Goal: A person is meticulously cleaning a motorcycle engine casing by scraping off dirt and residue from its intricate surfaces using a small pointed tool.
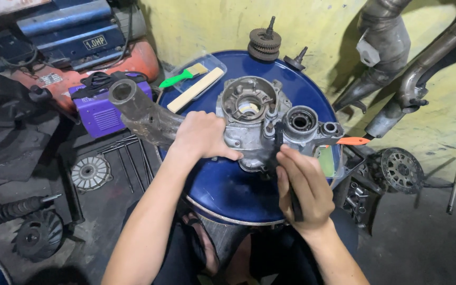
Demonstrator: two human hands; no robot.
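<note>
Under the left hand [200, 136] — spread flat — engine case [262, 124]; right hand [304, 187] grips black tool [286, 169].

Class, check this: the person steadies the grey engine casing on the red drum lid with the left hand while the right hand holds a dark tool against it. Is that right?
Not quite. The head view shows the drum lid is blue, not red. The rest holds: the left hand steadies the grey engine casing, and the right hand holds a dark tool against it.

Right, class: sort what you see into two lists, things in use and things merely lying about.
In use: left hand steadying the grey engine casing; right hand holding a dark tool; blue drum top.

Lying about: green-handled brush, gear stack, purple welder, exhaust pipes.
</note>
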